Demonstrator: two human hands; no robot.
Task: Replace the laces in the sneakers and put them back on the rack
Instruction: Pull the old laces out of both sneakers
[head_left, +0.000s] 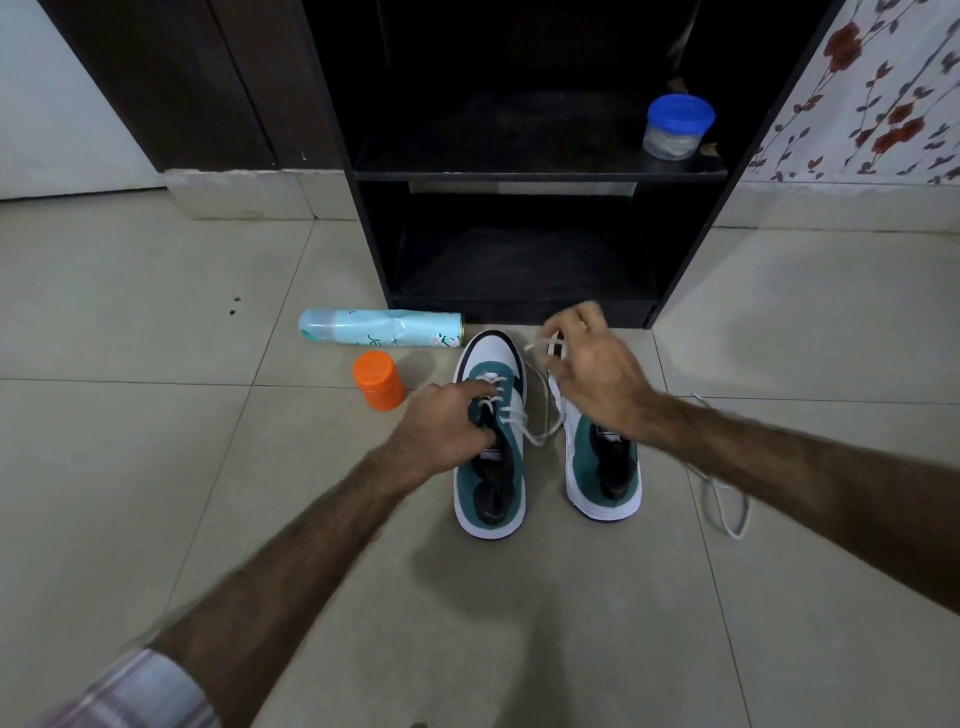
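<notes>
Left hand (441, 421) nearest, fingers curled into the lacing of the left sneaker (491, 441), gripping the tongue area. Right hand (592, 374) over the right sneaker (602, 467), pinching the white lace (540, 410) end, pulled up from the left sneaker's eyelets. Both sneakers on the floor (156, 467) just in front of the black shoe rack (519, 171). Second loose lace (724, 499) right of the right sneaker. Orange-capped bottle (378, 380) and pale blue spray can (382, 327) left of the left sneaker.

A home: tiled floor (156, 467), flowered wallpaper (878, 88), dark shoe rack (519, 176) against the wall.
</notes>
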